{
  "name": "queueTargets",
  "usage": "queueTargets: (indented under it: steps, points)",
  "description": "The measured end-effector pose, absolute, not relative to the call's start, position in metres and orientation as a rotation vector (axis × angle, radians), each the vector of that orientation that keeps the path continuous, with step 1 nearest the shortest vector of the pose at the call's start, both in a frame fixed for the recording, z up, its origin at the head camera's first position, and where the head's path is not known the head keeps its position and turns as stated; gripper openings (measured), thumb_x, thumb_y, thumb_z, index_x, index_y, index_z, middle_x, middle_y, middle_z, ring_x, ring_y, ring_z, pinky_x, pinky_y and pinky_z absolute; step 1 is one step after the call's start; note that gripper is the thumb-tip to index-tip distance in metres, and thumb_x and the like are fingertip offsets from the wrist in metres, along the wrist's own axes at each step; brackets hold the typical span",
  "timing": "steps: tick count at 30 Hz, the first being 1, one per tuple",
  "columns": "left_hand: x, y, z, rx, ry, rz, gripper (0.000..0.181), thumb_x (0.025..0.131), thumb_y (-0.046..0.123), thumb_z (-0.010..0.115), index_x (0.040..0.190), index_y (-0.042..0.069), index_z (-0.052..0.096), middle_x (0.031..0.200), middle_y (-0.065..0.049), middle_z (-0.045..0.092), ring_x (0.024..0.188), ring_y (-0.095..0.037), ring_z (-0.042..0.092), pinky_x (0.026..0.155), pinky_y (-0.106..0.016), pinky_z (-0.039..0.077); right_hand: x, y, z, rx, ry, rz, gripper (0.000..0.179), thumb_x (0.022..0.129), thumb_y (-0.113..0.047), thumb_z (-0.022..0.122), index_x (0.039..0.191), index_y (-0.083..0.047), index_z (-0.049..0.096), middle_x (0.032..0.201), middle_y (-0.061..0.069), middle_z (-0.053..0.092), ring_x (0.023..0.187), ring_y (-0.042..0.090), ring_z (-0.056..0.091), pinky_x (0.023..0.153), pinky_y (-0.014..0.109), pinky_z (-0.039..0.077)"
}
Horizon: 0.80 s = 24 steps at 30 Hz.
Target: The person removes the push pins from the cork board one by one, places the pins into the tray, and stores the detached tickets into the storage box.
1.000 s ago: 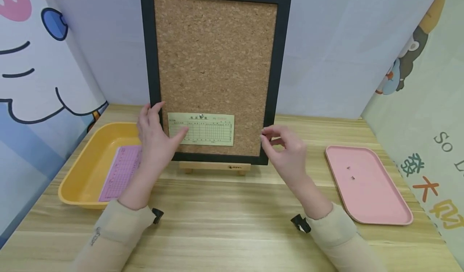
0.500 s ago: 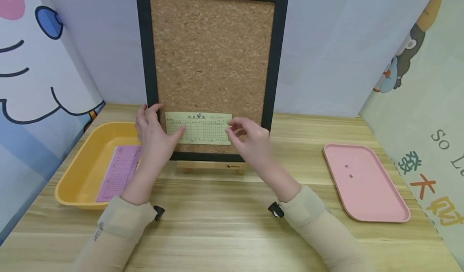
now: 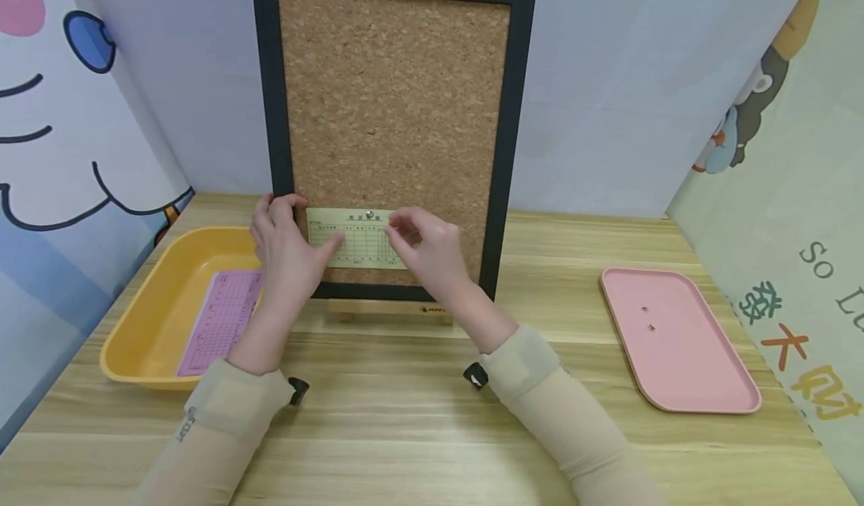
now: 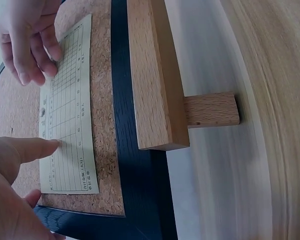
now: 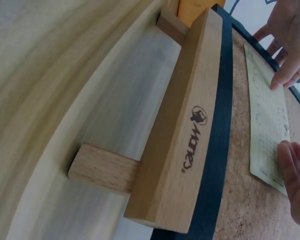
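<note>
A cork board [image 3: 398,101] in a black frame stands upright on a wooden easel [image 3: 388,307]. Low on it lies a pale green printed form [image 3: 354,247], with one silver thumbtack [image 3: 369,214] at its top edge. My left hand [image 3: 286,258] grips the frame's left side, its thumb lying on the form's left part. Just right of the thumbtack, my right hand [image 3: 432,247] overlaps the form's right end. Its fingers are bent loosely in the left wrist view, with thumb and index tips slightly apart in the head view and nothing visible between them.
To the left, a yellow bin [image 3: 128,341] holds a purple printed form [image 3: 219,322]. A pink tray [image 3: 702,371] on the right carries two small tacks [image 3: 648,318]. Behind the board hangs a pale cloth [image 3: 594,116].
My right hand has moved left from the board's right frame edge to over the form, near the thumbtack. My left hand has stayed at the left edge.
</note>
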<state>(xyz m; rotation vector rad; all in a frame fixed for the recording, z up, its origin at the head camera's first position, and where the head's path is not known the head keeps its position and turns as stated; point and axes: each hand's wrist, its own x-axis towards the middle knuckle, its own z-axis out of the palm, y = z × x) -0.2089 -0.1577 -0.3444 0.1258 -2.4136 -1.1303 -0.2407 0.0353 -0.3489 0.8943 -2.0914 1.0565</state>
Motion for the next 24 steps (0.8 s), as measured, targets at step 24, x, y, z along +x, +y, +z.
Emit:
queueTargets:
  steps: [24]
  points:
    - [-0.209, -0.159, -0.348, 0.157, -2.442, -1.151, 0.045, 0.087, 0.025, 0.068, 0.114, -0.005, 0.047, 0.146, -0.028, 0.014, 0.135, -0.040, 0.012, 0.105, -0.060, 0.019, -0.248, 0.006, -0.352, 0.622, -2.129, 0.522, 0.008, 0.086, -0.022, 0.067, 0.087, -0.015, 0.071, 0.070, -0.005, 0.064, 0.049, 0.004, 0.054, 0.038, 0.019, 0.034]
